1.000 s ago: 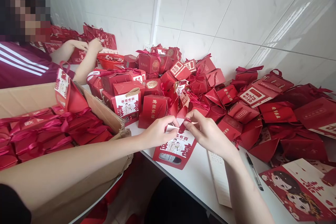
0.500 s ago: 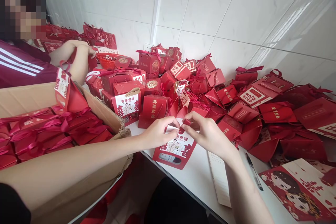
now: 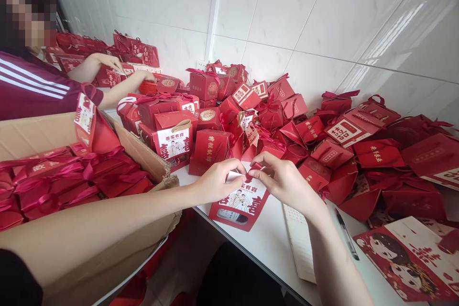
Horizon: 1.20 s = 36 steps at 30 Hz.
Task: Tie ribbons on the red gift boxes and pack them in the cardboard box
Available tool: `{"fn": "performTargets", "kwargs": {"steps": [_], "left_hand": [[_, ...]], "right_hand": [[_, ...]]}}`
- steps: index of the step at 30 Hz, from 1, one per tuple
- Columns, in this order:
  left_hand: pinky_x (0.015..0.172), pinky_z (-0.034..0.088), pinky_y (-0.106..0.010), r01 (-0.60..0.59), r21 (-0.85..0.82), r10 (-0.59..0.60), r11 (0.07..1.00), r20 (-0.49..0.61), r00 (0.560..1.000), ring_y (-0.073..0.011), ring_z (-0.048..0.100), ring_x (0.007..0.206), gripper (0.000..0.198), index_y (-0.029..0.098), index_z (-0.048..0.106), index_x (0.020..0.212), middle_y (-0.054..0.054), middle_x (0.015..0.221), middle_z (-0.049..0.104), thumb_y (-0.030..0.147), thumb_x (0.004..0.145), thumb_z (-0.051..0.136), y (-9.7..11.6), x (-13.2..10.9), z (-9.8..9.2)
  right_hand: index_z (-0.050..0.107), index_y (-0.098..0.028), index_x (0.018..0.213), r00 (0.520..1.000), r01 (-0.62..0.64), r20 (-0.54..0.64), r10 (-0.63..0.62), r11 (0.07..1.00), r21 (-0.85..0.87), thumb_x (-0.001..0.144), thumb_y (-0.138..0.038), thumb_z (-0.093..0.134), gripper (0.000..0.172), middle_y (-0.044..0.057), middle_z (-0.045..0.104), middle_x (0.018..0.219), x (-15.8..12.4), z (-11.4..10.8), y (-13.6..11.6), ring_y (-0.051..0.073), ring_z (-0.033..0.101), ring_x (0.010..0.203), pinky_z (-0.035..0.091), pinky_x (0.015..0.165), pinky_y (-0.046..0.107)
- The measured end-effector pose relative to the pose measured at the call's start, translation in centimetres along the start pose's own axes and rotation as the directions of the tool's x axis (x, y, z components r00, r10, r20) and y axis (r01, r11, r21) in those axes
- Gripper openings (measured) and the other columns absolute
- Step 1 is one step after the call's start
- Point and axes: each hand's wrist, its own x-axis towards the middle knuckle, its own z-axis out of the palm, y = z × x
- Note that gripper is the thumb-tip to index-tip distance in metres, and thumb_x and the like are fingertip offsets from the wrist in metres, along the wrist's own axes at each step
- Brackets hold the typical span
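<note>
Gift box [image 3: 238, 203] sits just below the frame's centre, near the table's [image 3: 267, 236] front edge. Left hand [image 3: 217, 181] and right hand [image 3: 283, 181], close together, pinch its top, the right on a red strip [image 3: 256, 167]. Uneven tugging could crease or tear it; a slip might topple the box.

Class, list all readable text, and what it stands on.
"家有喜", "喜": front red windowed cardboard box
"吾家有喜", "喜" twice: beige-strapped red cardboard box
"前程似锦": gold-lettered red cardboard box
"囍": cream-labelled red cardboard box
"囍": flat red-cream cardboard
Too small or blurred: white paper pad; most lettering on other red boxes
</note>
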Motion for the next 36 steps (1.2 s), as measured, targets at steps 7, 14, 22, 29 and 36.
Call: {"fn": "performTargets", "kwargs": {"steps": [7,14,22,29,36], "left_hand": [[0.062,0.044,-0.022,-0.004,-0.014,0.004,1.0,-0.007,1.0,-0.0119,0.055,0.07,0.004,0.018,0.052,0.078,0.002,0.076,0.058,0.02,0.079,0.049,0.11,0.01,0.08],[0.068,0.044,-0.023,-0.051,0.012,0.051,0.999,-0.018,0.999,-0.0123,0.055,0.073,0.006,0.018,0.053,0.078,0.001,0.078,0.058,0.021,0.081,0.049,-0.03,0.06,-0.1],[0.07,0.043,-0.023,-0.107,0.012,0.107,0.994,-0.004,0.994,-0.0121,0.055,0.074,0.008,0.017,0.054,0.076,0.001,0.078,0.058,0.02,0.082,0.049,-0.06,0.14,-0.31],[0.066,0.043,-0.022,-0.084,-0.004,0.084,0.996,0.026,0.996,-0.0115,0.053,0.071,0.009,0.017,0.053,0.076,0.001,0.077,0.057,0.022,0.082,0.048,-0.18,0.19,-0.34],[0.067,0.043,-0.022,-0.042,-0.007,0.042,0.999,0.035,0.999,-0.0117,0.054,0.073,0.004,0.018,0.051,0.079,0.002,0.078,0.057,0.021,0.08,0.049,-0.03,0.1,-0.29]], "right_hand": [[0.053,-0.02,0.076,0.993,-0.006,0.115,0.02,0.993,-0.12,0.079,-0.02,0.051,0.004,0.0,0.063,0.067,-0.35,-0.42,-0.12,0.014,0.059,0.058,0.042,0.052,0.024],[0.053,-0.019,0.075,0.996,0.02,0.094,0.001,0.974,-0.226,0.075,-0.014,0.047,0.008,-0.001,0.056,0.06,-0.1,-0.01,-0.49,0.012,0.049,0.05,0.035,0.048,0.024],[0.05,-0.019,0.072,0.991,0.093,0.115,-0.067,0.965,-0.245,0.077,-0.01,0.046,0.011,0.0,0.054,0.062,-0.02,-0.04,-0.37,0.012,0.047,0.053,0.034,0.052,0.024],[0.049,-0.019,0.072,0.989,0.097,0.128,-0.069,0.967,-0.234,0.079,-0.012,0.046,0.011,-0.001,0.052,0.062,0.02,-0.15,-0.09,0.012,0.044,0.053,0.034,0.052,0.024],[0.054,-0.019,0.077,0.992,0.065,0.122,-0.044,0.983,-0.174,0.078,-0.014,0.046,0.009,0.0,0.057,0.064,-0.03,-0.2,-0.24,0.013,0.05,0.054,0.035,0.051,0.024]]}}
